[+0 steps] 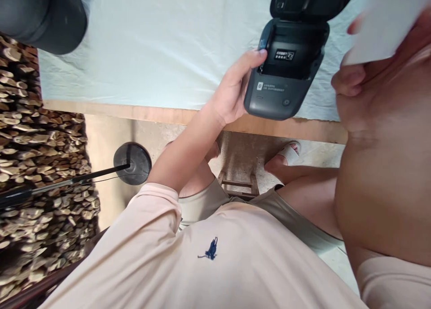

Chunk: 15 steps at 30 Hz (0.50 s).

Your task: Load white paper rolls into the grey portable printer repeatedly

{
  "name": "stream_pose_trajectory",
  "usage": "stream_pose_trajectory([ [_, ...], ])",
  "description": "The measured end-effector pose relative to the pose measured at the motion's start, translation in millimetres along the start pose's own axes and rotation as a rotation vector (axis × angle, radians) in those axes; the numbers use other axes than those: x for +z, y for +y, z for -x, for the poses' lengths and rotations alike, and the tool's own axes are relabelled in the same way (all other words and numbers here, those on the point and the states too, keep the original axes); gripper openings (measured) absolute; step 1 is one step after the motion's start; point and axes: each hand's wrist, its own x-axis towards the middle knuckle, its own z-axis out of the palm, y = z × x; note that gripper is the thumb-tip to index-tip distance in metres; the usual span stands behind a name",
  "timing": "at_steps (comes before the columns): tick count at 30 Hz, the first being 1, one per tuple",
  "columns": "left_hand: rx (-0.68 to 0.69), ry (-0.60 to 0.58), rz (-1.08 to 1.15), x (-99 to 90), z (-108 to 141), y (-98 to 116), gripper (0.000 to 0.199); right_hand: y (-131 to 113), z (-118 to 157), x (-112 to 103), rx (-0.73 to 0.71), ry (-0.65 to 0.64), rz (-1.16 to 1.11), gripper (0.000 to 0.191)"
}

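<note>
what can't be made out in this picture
Head view:
- white object in the right hand: blurred and cut off by the edge, so its kind is unclear
- black flip-lid device: small print too tiny to read; lid top cut off by the upper edge
- left hand: most fingers hidden behind the device
- dark rounded container: cut off at the corner

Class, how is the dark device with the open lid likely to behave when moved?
The dark device is probably stiff, as its casing has a clean rounded outline. Its open lid may swing, since it juts beyond one end. The smooth body might slip a little.
</note>
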Motion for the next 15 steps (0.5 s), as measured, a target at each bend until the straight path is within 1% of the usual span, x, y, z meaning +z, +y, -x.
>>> stream_pose_trajectory([
  [3, -0.017, -0.018, 0.058, -3.4, 0.3, 2.3, 0.028, 6.7, 12.3, 7.1, -0.004, 0.025, 0.013, 0.038],
  [6, -0.023, 0.012, 0.046, -9.6, 0.2, 2.2, 0.031, 9.6, 25.3, 14.2, 0.005, 0.030, 0.028, 0.040],
  [8, -0.071, 0.082, -0.003, -15.6, -0.5, 1.2, 0.034, 10.4, 29.8, 16.5, -0.038, 0.071, 0.152, 0.041],
  [11, -0.158, 0.221, -0.050, -24.9, -1.9, -0.1, 0.039, 11.9, 29.6, 16.5, -0.133, 0.151, 0.380, 0.041],
  [13, -0.187, 0.294, -0.052, -28.7, -2.4, -0.4, 0.039, 13.3, 27.6, 15.8, -0.139, 0.164, 0.425, 0.045],
  [15, -0.185, 0.310, -0.044, -29.2, -2.1, -0.2, 0.039, 13.1, 26.8, 14.8, -0.110, 0.153, 0.451, 0.049],
])
